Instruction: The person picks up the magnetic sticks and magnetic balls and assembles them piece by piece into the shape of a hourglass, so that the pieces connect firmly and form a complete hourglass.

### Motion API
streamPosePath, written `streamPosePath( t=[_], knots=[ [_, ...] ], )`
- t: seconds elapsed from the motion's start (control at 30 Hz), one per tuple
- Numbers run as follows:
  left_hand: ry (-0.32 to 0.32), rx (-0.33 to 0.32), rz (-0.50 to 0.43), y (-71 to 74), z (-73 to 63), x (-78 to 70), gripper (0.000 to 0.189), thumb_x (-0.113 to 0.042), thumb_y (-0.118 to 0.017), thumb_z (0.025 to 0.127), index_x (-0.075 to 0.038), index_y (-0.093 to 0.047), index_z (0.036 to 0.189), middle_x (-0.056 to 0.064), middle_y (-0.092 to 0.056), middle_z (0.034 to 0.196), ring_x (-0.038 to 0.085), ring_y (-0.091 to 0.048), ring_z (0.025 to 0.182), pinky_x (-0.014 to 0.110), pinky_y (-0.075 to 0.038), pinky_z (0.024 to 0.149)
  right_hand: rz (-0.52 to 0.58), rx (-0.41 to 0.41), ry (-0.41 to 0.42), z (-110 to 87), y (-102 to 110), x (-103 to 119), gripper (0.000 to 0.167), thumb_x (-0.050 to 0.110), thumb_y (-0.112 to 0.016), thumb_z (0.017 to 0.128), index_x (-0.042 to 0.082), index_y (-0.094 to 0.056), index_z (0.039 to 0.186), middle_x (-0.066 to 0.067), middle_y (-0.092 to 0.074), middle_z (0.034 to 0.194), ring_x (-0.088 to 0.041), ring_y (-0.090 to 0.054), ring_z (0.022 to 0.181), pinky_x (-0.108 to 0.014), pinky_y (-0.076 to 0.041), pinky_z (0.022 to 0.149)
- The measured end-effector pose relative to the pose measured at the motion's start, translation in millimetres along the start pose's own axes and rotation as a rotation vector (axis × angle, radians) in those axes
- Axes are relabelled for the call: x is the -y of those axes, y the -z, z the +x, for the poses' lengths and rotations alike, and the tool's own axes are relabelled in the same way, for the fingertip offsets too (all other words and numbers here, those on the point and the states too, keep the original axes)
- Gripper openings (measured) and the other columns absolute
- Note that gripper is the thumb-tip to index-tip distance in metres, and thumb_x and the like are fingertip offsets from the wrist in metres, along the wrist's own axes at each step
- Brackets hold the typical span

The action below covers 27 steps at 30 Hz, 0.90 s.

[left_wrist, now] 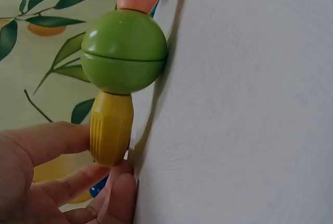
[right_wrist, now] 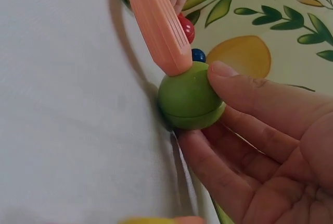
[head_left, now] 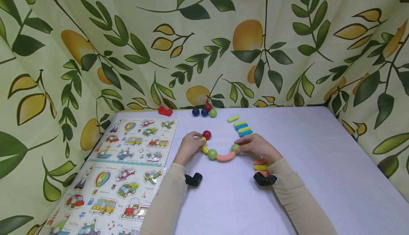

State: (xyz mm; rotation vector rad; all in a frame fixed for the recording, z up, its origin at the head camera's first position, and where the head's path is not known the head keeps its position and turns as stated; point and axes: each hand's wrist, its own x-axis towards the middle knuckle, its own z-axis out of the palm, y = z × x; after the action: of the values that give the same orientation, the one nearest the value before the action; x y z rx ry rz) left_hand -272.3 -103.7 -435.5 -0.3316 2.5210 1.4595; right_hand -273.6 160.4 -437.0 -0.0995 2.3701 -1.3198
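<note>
Closest to us are two tan sleeves [head_left: 167, 199], reaching up over the white table [head_left: 338, 164]. The left hand [head_left: 189, 146] pinches a yellow stick [left_wrist: 111, 130]. The right hand [head_left: 260, 146] pinches a green ball [right_wrist: 188, 101], with the thumb on one side and fingers on the other. Between the hands are another green ball [head_left: 212, 154], touching the yellow stick, and a pink stick [head_left: 225, 157] that touches both green balls. It all makes one curvy line from hand to hand.

To do this well, I think both hands should squeeze softly and move together. If one hand pulls or twists, the line might come apart. Low down by the table looks safest.

The head view shows a red ball [head_left: 206, 135] by the left hand's fingertips, but the left wrist view does not. It also shows the whole row of blue and green sticks [head_left: 241, 126] past the right hand. The right wrist view shows a thin line around that hand's ball and bumpy ridges on the pink stick, too small to see from the head.
</note>
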Motion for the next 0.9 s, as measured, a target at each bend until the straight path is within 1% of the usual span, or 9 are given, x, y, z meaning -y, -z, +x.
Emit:
streamPosePath(
  t=[0.1,0.2,0.37,0.47,0.53,0.63,0.77,0.83,0.9],
  knots=[
    [0.004,0.023,-0.023,1.6,1.7,3.1,0.037,-0.024,-0.071,0.091,-0.007,-0.064,0.123,0.013,-0.065,0.112,0.017,-0.062,0.08,0.017,-0.053,0.064,-0.033,0.013,0.001,-4.9,10.3,-2.3,0.043,0.029,-0.078,0.086,0.009,-0.069,0.123,-0.01,-0.069,0.125,-0.018,-0.063,0.106,-0.036,-0.053,0.096],
    [-0.005,0.045,-0.05,3.9,4.1,6.7,0.037,-0.027,-0.072,0.09,-0.007,-0.065,0.12,0.012,-0.065,0.11,0.017,-0.062,0.083,0.018,-0.054,0.067,-0.094,0.036,0.005,-13.2,29.0,-8.6,0.042,0.031,-0.076,0.087,0.009,-0.07,0.122,-0.009,-0.07,0.124,-0.022,-0.062,0.112,-0.043,-0.05,0.1],
    [-0.017,0.079,-0.091,6.3,5.1,10.8,0.035,-0.028,-0.072,0.09,-0.006,-0.066,0.116,0.01,-0.066,0.109,0.016,-0.062,0.085,0.018,-0.056,0.07,-0.162,0.074,-0.01,-29.6,61.9,-27.0,0.04,0.029,-0.076,0.087,0.006,-0.07,0.12,-0.009,-0.072,0.119,-0.022,-0.06,0.109,-0.048,-0.049,0.099],
    [-0.015,0.089,-0.101,6.8,4.8,11.0,0.034,-0.027,-0.072,0.09,-0.006,-0.066,0.115,0.01,-0.066,0.109,0.016,-0.061,0.085,0.018,-0.056,0.07,-0.187,0.092,-0.03,-34.6,72.6,-39.2,0.042,0.029,-0.079,0.084,0.006,-0.071,0.118,-0.007,-0.073,0.113,-0.021,-0.059,0.106,-0.05,-0.048,0.099],
    [-0.009,0.09,-0.107,7.3,5.2,10.9,0.033,-0.026,-0.073,0.09,-0.006,-0.067,0.115,0.01,-0.065,0.11,0.016,-0.061,0.085,0.018,-0.055,0.069,-0.203,0.104,-0.045,-35.0,75.2,-44.4,0.041,0.027,-0.081,0.083,0.006,-0.071,0.117,-0.004,-0.073,0.108,-0.02,-0.059,0.102,-0.047,-0.049,0.097],
    [-0.006,0.086,-0.112,8.7,6.4,11.6,0.033,-0.027,-0.072,0.09,-0.007,-0.067,0.115,0.01,-0.065,0.111,0.016,-0.061,0.085,0.017,-0.054,0.069,-0.231,0.097,-0.049,-32.8,74.8,-44.6,0.04,0.027,-0.082,0.081,0.006,-0.072,0.114,-0.001,-0.072,0.099,-0.02,-0.057,0.096,-0.038,-0.049,0.09],
    [-0.007,0.081,-0.122,9.6,7.0,13.0,0.033,-0.026,-0.073,0.09,-0.006,-0.067,0.115,0.01,-0.065,0.113,0.017,-0.061,0.087,0.017,-0.054,0.07,-0.237,0.036,-0.045,-28.7,73.5,-39.7,0.041,0.027,-0.08,0.083,0.003,-0.069,0.116,-0.004,-0.07,0.098,-0.019,-0.057,0.092,-0.03,-0.049,0.084],
    [-0.011,0.085,-0.129,9.3,6.5,13.6,0.033,-0.025,-0.073,0.09,-0.005,-0.066,0.116,0.011,-0.065,0.114,0.017,-0.061,0.087,0.018,-0.055,0.071,-0.204,-0.005,-0.077,-28.4,73.1,-38.4,0.044,0.026,-0.078,0.085,0.0,-0.066,0.118,-0.006,-0.07,0.099,-0.017,-0.06,0.088,-0.029,-0.053,0.081],
    [-0.013,0.087,-0.13,9.0,6.2,14.0,0.034,-0.025,-0.072,0.09,-0.005,-0.066,0.116,0.012,-0.065,0.114,0.017,-0.061,0.088,0.019,-0.055,0.072,-0.149,-0.048,-0.148,-29.3,71.7,-36.6,0.044,0.026,-0.076,0.088,-0.002,-0.063,0.119,-0.006,-0.071,0.096,-0.015,-0.063,0.082,-0.026,-0.056,0.076]
  ],
)
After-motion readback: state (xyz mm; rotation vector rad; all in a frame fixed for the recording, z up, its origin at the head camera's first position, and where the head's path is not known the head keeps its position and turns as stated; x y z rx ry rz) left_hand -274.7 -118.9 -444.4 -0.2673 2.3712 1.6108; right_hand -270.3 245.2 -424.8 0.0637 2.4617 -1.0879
